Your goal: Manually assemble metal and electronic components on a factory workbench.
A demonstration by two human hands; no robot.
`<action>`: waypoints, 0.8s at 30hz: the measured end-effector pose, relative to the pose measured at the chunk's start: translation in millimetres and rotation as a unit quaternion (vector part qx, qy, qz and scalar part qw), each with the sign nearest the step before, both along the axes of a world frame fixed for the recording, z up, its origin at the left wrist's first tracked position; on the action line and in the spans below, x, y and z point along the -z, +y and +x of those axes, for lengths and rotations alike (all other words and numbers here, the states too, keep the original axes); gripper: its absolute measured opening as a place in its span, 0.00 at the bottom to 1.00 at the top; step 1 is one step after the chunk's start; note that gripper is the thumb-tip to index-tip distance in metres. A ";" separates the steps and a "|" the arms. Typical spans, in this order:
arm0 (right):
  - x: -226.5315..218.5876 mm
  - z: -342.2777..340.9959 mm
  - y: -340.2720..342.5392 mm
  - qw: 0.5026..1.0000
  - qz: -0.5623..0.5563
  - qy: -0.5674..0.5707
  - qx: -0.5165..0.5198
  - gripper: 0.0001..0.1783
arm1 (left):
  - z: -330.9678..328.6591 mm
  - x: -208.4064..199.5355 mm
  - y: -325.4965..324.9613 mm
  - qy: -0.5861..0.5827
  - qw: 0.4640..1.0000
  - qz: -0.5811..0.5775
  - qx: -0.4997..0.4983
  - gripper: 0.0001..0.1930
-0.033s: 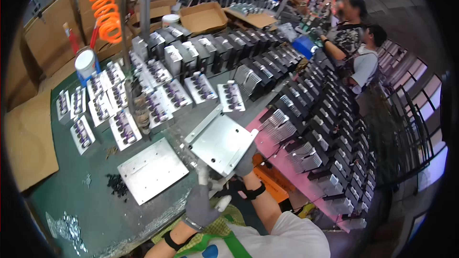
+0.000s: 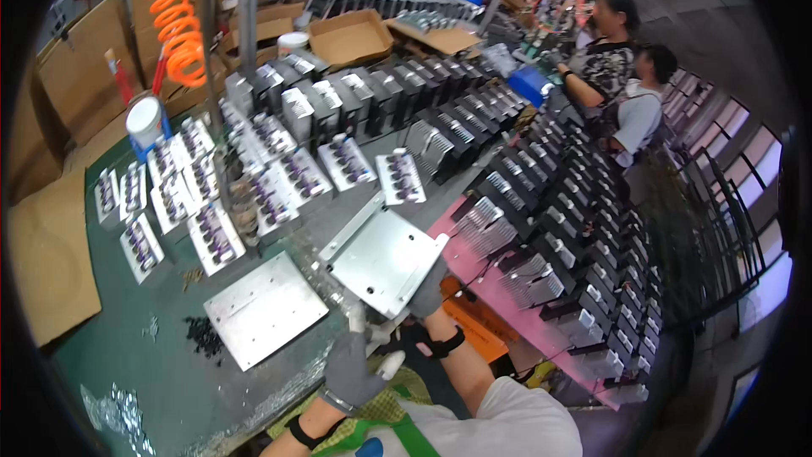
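A silvery sheet-metal panel [image 2: 381, 256] with bent-up edges and several small holes is tilted over the front of the bench. My right hand [image 2: 429, 292], in a grey glove, grips it by its lower right edge; its fingertips are hidden behind the metal. My left hand [image 2: 353, 371], gloved in grey with pale fingertips, is just below the panel's near corner. Its index finger is stretched out and its thumb stands apart, with nothing seen between them. Flat on the green bench to the left lies a metal plate [image 2: 266, 309] with small holes.
Small black screws [image 2: 203, 336] lie in a pile beside the plate. White boards with purple-and-black parts [image 2: 211, 237] stand farther back. Rows of black finned housings [image 2: 541, 267] fill the right side, some on a pink surface [image 2: 516, 309]. An orange coiled hose [image 2: 175, 21] hangs left; two people stand beyond.
The whole scene has shifted slightly to the left in view. Both hands and the panel keep nearly the same places relative to each other.
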State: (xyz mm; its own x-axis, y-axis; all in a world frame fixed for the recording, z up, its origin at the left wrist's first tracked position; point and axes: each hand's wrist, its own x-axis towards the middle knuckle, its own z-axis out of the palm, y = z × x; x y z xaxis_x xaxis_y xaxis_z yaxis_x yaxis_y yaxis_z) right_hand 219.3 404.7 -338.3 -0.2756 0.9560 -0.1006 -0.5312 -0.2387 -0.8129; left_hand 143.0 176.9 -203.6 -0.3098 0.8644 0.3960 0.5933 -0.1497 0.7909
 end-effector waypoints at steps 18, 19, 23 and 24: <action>-70.7 -14.4 -35.1 0.970 0.172 -0.165 0.052 0.17 | 7.5 15.3 3.3 -0.003 0.999 0.031 0.012 0.53; -70.5 -15.1 -36.8 0.968 0.194 -0.146 0.064 0.17 | 7.7 15.6 2.8 0.000 0.999 0.033 0.008 0.53; -65.9 -14.9 -35.3 0.981 0.144 -0.120 0.052 0.17 | 8.4 17.0 3.0 -0.046 0.998 0.043 0.004 0.52; -59.9 -14.3 -33.2 0.978 0.157 -0.124 0.054 0.17 | 6.9 15.1 3.3 -0.026 0.999 0.040 0.005 0.52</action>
State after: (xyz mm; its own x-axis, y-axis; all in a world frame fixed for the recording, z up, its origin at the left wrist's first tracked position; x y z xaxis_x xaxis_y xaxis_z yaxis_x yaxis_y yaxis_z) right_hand 205.0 371.5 -278.4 -0.1762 0.9726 0.1516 -0.3158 0.0900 -0.9446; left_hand 150.0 180.2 -218.7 -0.3235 0.8338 0.4474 0.5492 -0.2196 0.8063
